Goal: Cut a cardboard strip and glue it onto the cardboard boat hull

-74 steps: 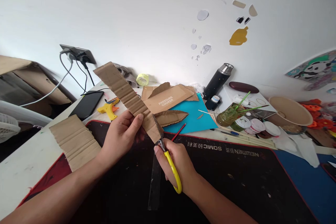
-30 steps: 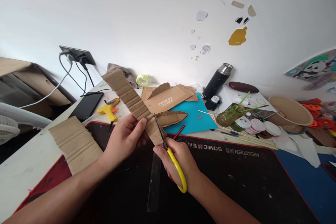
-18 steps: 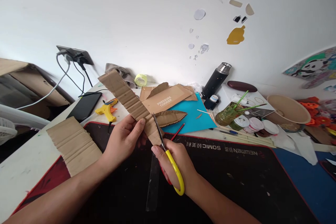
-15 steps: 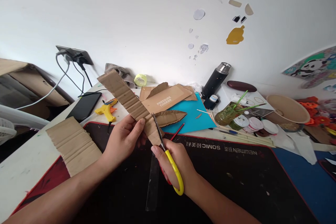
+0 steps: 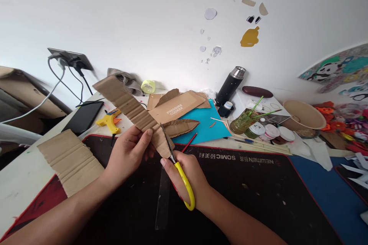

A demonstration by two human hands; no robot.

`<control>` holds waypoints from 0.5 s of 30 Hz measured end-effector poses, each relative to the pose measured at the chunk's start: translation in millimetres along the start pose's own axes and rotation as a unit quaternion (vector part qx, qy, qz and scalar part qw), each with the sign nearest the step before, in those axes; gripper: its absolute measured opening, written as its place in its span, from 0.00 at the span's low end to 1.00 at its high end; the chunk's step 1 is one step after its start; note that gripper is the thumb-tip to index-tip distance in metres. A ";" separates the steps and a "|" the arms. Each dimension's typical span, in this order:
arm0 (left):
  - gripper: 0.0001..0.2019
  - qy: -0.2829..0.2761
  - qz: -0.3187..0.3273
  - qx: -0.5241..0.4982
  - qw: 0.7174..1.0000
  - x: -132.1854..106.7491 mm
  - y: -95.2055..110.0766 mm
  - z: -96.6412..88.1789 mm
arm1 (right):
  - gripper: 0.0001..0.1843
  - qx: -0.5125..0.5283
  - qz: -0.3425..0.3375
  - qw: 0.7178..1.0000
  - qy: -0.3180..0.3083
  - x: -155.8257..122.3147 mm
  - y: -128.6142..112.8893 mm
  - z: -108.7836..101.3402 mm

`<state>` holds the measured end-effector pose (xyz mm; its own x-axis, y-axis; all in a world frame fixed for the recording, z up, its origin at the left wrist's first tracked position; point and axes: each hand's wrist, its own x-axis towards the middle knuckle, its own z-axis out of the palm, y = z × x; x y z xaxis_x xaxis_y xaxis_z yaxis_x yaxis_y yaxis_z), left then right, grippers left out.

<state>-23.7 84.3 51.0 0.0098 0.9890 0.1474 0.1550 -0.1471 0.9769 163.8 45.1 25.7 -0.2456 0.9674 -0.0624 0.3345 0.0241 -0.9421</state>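
Observation:
My left hand [image 5: 128, 155] grips a long strip of corrugated cardboard [image 5: 126, 107], thumb on top, holding it tilted up to the left above the black desk mat [image 5: 258, 187]. My right hand [image 5: 188, 178] is closed in the handles of yellow scissors [image 5: 178, 174]. Their blades reach up along the strip's right edge near its lower end. A leaf-shaped cardboard piece [image 5: 181, 127] lies just behind the blades on a blue sheet [image 5: 207, 122].
A flat cardboard piece [image 5: 69, 160] lies at the left, with a yellow glue gun [image 5: 109, 119] and phone [image 5: 83, 116] behind it. A clear ruler [image 5: 162, 199] rests on the mat. A black flask [image 5: 230, 84], paint jars [image 5: 267, 132], brushes and a bowl [image 5: 303, 115] crowd the right.
The scissors have worked along the strip's right edge while my left hand kept its grip. The view has swung slightly to the right, shifting everything left in the picture.

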 end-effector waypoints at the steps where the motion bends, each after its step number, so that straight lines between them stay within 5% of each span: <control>1: 0.20 0.002 0.003 0.003 1.000 -0.3 -0.1 0.0 | 0.18 -0.002 -0.006 1.000 0.002 0.6 -0.5 -0.3; 5: 0.21 0.013 0.005 0.008 1.000 -1.1 2.4 0.4 | 0.18 0.008 -0.021 1.000 0.003 1.8 0.1 -1.3; 11: 0.21 0.045 0.012 -0.011 0.999 1.5 12.5 -2.6 | 0.19 0.115 0.081 0.989 -0.044 4.7 7.2 -1.3; 15: 0.20 0.069 -0.014 -0.006 0.997 1.0 17.9 -2.8 | 0.23 0.212 0.057 0.975 -0.027 11.5 8.2 -5.3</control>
<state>-23.6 82.6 69.0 -0.1314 0.9815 0.1395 0.1419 -0.1207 0.9825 168.5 57.8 19.0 -0.2808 0.9424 -0.1817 -0.0418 -0.2012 -0.9787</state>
